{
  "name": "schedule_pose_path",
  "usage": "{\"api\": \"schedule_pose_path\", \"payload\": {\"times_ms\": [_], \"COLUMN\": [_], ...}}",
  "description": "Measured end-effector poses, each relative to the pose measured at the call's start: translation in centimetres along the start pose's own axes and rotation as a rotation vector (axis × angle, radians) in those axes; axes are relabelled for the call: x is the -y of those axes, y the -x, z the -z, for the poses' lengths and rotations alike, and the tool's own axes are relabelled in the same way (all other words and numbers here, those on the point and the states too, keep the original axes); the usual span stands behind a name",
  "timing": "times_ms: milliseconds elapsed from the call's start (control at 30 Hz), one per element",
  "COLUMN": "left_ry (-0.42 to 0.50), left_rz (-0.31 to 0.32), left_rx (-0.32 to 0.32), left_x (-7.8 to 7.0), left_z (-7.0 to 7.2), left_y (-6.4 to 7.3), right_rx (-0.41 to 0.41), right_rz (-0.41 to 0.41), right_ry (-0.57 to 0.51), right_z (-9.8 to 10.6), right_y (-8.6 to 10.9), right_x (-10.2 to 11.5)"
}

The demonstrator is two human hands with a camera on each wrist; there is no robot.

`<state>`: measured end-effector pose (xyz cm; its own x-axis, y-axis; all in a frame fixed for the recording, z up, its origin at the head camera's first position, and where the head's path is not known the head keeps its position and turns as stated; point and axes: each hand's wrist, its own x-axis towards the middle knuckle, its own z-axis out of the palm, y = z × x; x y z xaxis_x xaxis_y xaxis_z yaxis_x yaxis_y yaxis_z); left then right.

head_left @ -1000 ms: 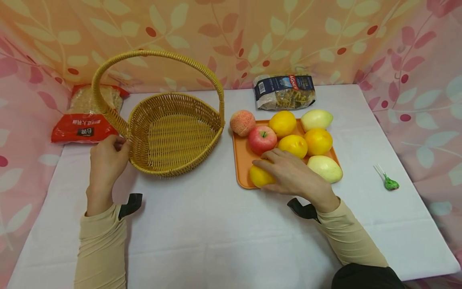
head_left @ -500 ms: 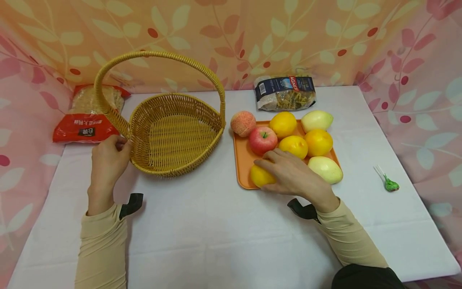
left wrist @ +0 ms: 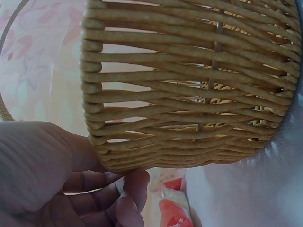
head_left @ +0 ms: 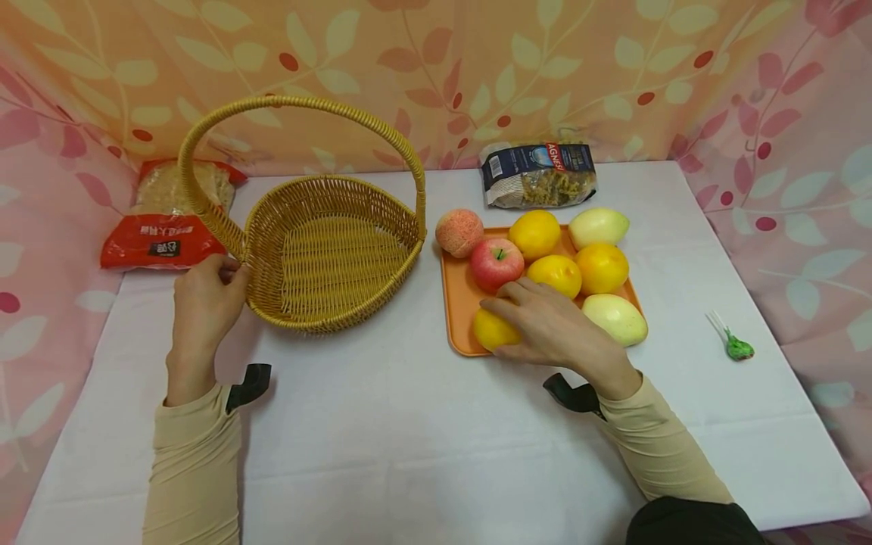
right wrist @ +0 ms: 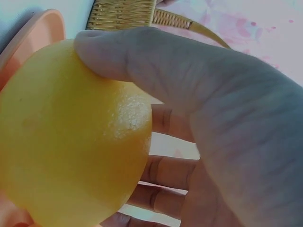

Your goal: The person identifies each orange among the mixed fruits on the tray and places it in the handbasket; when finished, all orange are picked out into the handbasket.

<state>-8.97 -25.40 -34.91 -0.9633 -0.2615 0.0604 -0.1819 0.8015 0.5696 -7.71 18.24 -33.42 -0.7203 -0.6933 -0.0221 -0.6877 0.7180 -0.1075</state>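
Note:
My left hand (head_left: 207,314) pinches the left end of a woven wicker basket (head_left: 334,322) by its rim, near the foot of the tall handle. In the left wrist view, the thumb and fingers meet at the edge of the weave (left wrist: 180,99). On the right, my right hand (head_left: 562,325) grips a lemon (head_left: 492,331) at the front left corner of an orange tray (head_left: 458,318). Thumb and fingers curl round the lemon (right wrist: 71,132) in the right wrist view. A red apple (head_left: 497,265) and another lemon (head_left: 555,275) lie right behind that hand.
Also grouped at the tray are a peach (head_left: 459,232), more yellow fruits (head_left: 534,234) and two pale green fruits (head_left: 615,319). A pasta bag (head_left: 538,175) lies behind them. Left of the basket is a red food bag (head_left: 163,241); a green-wrapped lollipop (head_left: 738,346) lies far right.

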Motion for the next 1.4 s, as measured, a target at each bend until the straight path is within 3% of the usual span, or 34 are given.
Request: {"api": "schedule_pose_path", "payload": {"times_ms": [767,1400], "left_ry": [-0.013,-0.025], "left_rz": [0.044,0.043], "left_rx": [0.041,0.054], "left_x": [-0.21,-0.02], "left_z": [0.11,0.12], "left_y": [0.02,0.03], "right_rx": [-0.201,-0.482], "right_rz": [0.026,0.097], "right_ry": [-0.024,-0.081], "right_z": [0.09,0.02], "right_y": [-0.20,-0.70], "right_x": [0.00,0.63]}}
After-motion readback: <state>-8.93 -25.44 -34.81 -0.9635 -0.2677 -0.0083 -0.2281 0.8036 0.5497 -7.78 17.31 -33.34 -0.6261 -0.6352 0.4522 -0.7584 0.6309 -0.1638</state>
